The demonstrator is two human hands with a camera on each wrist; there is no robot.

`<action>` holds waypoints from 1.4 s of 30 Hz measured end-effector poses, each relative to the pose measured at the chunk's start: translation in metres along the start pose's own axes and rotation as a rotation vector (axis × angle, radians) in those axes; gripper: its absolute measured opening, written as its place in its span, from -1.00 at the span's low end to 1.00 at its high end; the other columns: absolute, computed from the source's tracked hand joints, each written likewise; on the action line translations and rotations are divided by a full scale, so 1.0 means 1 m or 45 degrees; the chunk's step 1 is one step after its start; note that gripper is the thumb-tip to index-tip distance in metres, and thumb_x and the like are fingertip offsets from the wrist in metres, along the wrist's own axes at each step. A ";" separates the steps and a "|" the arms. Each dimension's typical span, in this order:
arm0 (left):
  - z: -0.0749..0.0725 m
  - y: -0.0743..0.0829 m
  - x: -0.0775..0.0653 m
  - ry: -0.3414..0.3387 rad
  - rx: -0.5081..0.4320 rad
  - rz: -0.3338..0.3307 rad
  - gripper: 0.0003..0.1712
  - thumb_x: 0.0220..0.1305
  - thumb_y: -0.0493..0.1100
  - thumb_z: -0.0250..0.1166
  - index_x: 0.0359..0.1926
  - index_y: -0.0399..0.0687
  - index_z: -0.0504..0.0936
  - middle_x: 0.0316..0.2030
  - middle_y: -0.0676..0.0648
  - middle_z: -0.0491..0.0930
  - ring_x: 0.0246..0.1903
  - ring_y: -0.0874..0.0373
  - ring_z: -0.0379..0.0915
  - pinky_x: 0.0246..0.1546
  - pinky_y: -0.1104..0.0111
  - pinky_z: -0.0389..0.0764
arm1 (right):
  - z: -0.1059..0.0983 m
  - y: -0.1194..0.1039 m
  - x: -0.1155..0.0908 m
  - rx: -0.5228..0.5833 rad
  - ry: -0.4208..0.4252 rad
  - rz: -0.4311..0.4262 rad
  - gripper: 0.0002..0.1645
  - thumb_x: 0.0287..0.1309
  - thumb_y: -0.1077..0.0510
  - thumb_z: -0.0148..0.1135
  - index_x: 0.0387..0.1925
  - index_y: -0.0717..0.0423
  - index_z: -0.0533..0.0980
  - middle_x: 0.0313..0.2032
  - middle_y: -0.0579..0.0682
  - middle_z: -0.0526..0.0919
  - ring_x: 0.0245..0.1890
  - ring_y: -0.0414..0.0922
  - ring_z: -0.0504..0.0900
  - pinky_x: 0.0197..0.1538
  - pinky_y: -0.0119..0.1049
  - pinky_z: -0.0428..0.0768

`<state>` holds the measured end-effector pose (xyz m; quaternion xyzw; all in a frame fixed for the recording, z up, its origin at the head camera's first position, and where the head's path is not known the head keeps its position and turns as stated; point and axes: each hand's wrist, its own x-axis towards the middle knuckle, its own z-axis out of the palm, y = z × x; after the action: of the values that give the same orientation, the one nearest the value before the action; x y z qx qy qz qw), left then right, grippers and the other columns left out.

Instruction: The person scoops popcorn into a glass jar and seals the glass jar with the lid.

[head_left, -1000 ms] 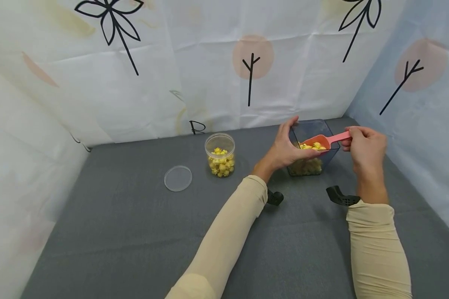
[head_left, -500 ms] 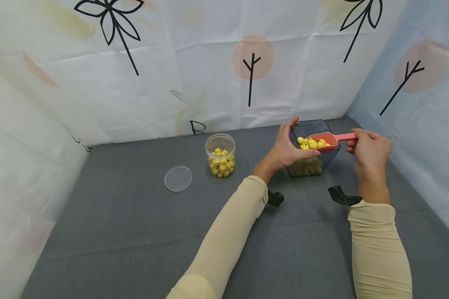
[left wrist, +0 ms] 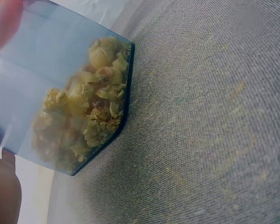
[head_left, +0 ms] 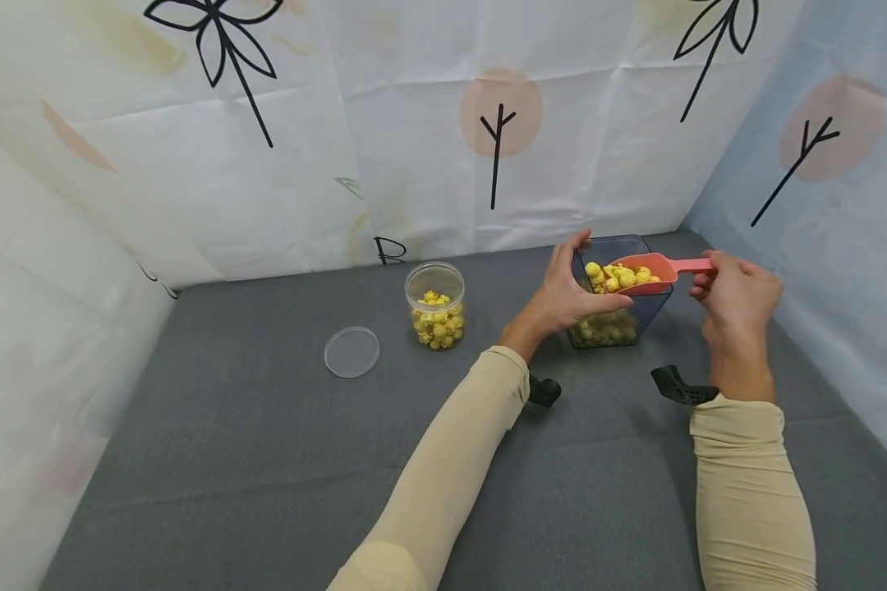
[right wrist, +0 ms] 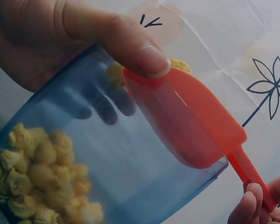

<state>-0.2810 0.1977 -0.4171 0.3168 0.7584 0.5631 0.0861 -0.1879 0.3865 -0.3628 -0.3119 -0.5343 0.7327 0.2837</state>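
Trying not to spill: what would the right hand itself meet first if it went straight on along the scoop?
Probably the right rim of the bin, just ahead of the right hand; whether it would pass over is unclear.

Soft, even light washes the gray surface (head_left: 251, 460), casting faint shadows — both wrist views look dimmer, hazier.

Grey cloth (head_left: 266, 492), bearing clear lid (head_left: 351, 352), popcorn jar (head_left: 435, 307), bluish container (head_left: 650, 312)
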 end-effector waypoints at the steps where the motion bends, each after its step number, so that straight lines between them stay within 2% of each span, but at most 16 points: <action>1: 0.000 0.000 0.000 0.000 -0.002 0.002 0.29 0.04 0.06 0.61 0.61 0.42 -0.07 0.47 0.11 0.14 0.46 0.14 0.15 0.41 0.24 0.38 | 0.000 0.000 -0.001 0.022 -0.002 -0.007 -0.80 0.41 0.12 0.22 -0.35 -0.02 0.69 -0.60 -0.13 0.65 -0.73 -0.28 0.52 -0.52 -0.54 0.60; 5: 0.000 -0.001 0.000 -0.005 -0.008 0.010 0.29 0.04 0.06 0.60 0.61 0.41 -0.08 0.48 0.11 0.14 0.49 0.06 0.13 0.42 0.22 0.38 | -0.001 -0.002 -0.003 0.078 -0.007 -0.026 -0.81 0.39 0.14 0.24 -0.35 0.02 0.70 -0.59 -0.11 0.65 -0.73 -0.27 0.52 -0.52 -0.54 0.60; 12: -0.001 0.000 -0.001 -0.010 -0.009 0.019 0.29 0.04 0.05 0.60 0.61 0.41 -0.08 0.48 0.10 0.14 0.50 0.03 0.12 0.43 0.19 0.37 | -0.002 -0.004 -0.004 0.117 -0.011 -0.033 -0.81 0.40 0.15 0.23 -0.34 0.04 0.70 -0.56 -0.10 0.65 -0.69 -0.27 0.53 -0.51 -0.53 0.61; 17: -0.003 0.003 -0.002 -0.015 -0.013 0.017 0.30 0.06 0.05 0.60 0.62 0.38 -0.10 0.50 0.08 0.12 0.51 0.05 0.10 0.45 0.18 0.35 | 0.001 -0.007 -0.006 0.130 -0.020 -0.060 -0.84 0.38 0.15 0.25 -0.31 0.06 0.70 -0.51 -0.07 0.66 -0.66 -0.26 0.55 -0.49 -0.52 0.62; 20: -0.006 0.005 -0.002 -0.023 0.005 -0.013 0.33 0.05 0.07 0.60 0.63 0.41 -0.14 0.54 0.10 0.08 0.53 0.11 0.08 0.46 0.13 0.35 | 0.003 -0.009 -0.008 0.152 -0.033 -0.060 -0.85 0.38 0.15 0.26 -0.28 0.08 0.70 -0.46 -0.06 0.65 -0.64 -0.25 0.55 -0.48 -0.51 0.62; 26: -0.009 0.011 -0.003 -0.051 0.130 -0.095 0.42 -0.02 0.21 0.61 0.62 0.49 -0.23 0.61 0.14 -0.05 0.57 0.13 0.02 0.45 0.02 0.37 | 0.003 -0.012 -0.012 0.216 -0.029 -0.037 -0.85 0.36 0.16 0.29 -0.25 0.14 0.71 -0.39 -0.03 0.64 -0.64 -0.23 0.53 -0.49 -0.50 0.61; 32: -0.011 0.021 -0.008 -0.003 0.340 -0.122 0.52 -0.13 0.36 0.62 0.63 0.48 -0.28 0.61 0.12 -0.05 0.57 0.13 0.03 0.45 0.05 0.38 | 0.005 -0.011 -0.012 0.267 -0.042 -0.043 -0.83 0.32 0.14 0.34 -0.24 0.19 0.71 -0.46 -0.02 0.66 -0.65 -0.21 0.54 -0.51 -0.48 0.62; 35: -0.015 0.025 -0.012 0.021 0.365 -0.100 0.52 -0.13 0.36 0.61 0.63 0.44 -0.27 0.60 0.13 -0.04 0.57 0.14 0.02 0.46 0.07 0.37 | 0.008 -0.013 -0.013 0.276 -0.058 -0.054 -0.84 0.31 0.14 0.36 -0.23 0.19 0.70 -0.46 -0.01 0.66 -0.63 -0.21 0.55 -0.50 -0.48 0.62; 42: -0.031 0.038 -0.023 0.073 0.301 -0.047 0.49 -0.11 0.34 0.61 0.62 0.46 -0.25 0.58 0.17 -0.02 0.56 0.14 0.03 0.44 0.04 0.39 | 0.021 -0.020 -0.019 0.280 -0.083 -0.093 -0.86 0.33 0.17 0.32 -0.24 0.19 0.69 -0.41 0.00 0.65 -0.60 -0.20 0.54 -0.49 -0.48 0.61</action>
<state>-0.2636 0.1660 -0.3767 0.2945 0.8274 0.4769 0.0365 -0.1898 0.3656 -0.3354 -0.2352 -0.4707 0.7857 0.3253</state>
